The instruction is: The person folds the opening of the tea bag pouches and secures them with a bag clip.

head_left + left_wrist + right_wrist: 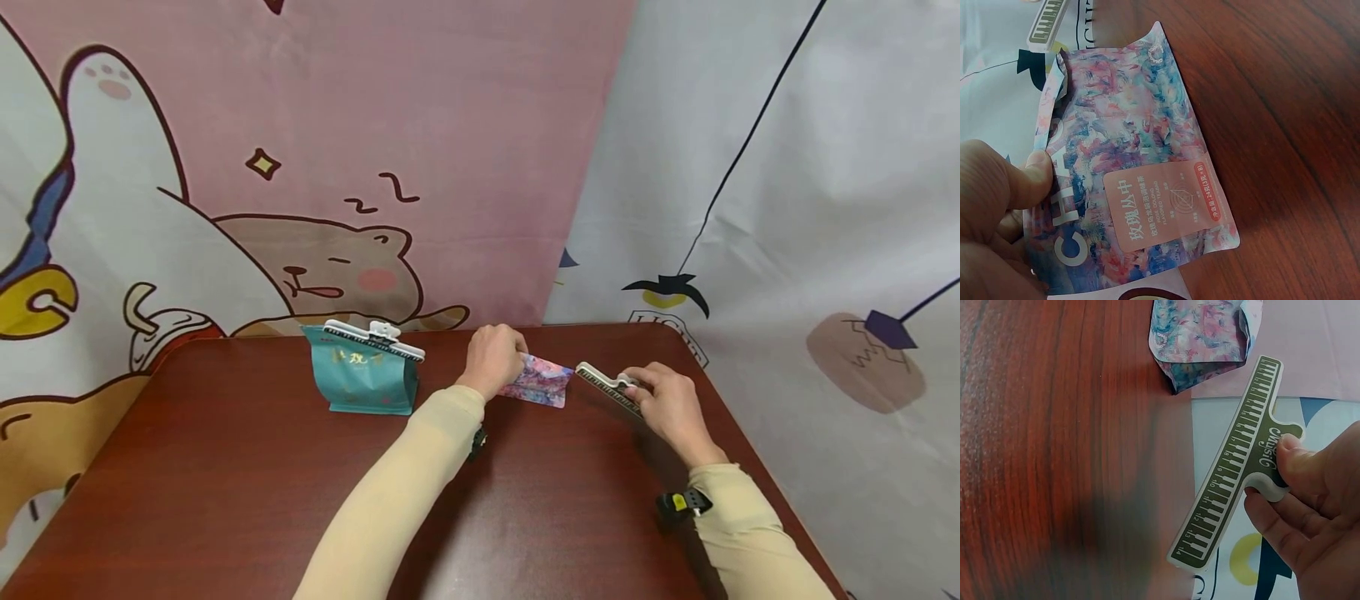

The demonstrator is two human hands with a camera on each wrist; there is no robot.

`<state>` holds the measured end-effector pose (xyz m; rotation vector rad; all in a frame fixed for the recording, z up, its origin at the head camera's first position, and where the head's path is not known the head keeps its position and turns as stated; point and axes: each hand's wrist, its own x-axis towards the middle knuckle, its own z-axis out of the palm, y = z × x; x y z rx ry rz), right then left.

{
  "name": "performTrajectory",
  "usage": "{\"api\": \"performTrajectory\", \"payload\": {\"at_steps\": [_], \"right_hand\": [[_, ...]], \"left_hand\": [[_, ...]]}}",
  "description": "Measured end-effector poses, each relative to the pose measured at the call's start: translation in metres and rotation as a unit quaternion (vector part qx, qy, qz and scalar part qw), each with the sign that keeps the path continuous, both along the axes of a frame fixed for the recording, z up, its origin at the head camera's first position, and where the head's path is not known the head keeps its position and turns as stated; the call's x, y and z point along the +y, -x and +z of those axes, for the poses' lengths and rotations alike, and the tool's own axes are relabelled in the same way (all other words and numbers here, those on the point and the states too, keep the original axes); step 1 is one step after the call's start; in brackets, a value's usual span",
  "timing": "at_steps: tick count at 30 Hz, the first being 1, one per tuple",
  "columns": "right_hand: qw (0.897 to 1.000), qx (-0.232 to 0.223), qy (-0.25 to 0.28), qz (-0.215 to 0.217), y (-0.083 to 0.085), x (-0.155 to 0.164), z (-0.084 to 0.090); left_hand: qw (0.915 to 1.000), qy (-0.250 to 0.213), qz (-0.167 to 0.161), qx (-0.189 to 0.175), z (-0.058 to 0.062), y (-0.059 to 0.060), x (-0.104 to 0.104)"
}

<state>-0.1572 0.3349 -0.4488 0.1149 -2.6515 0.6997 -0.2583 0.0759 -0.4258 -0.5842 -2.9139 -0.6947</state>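
Observation:
A pink and blue patterned pouch (542,381) stands on the brown table (225,483) near its far edge. My left hand (492,357) grips the pouch's left side; in the left wrist view the thumb (1035,178) presses on the pouch (1129,181). My right hand (670,400) pinches the handle of a long piano-key clip (606,385), just right of the pouch. The right wrist view shows the clip (1229,487) between thumb and fingers (1285,456), with the pouch (1200,340) beyond its tip. Whether the clip's mouth is parted I cannot tell.
A teal pouch (363,379) stands at the back left of the table with a white piano-key clip (373,338) fastened along its top. Cartoon-printed cloth (300,167) hangs behind the table and to its right. The table's right edge (750,467) runs close by my right forearm.

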Motion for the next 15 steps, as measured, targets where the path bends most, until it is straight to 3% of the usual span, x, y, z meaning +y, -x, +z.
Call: {"api": "performTrajectory", "payload": {"at_steps": [15], "right_hand": [[1.000, 0.020, -0.003, 0.001, 0.012, -0.006, -0.002]], "left_hand": [[1.0000, -0.001, 0.003, -0.006, 0.000, 0.000, 0.000]]}}
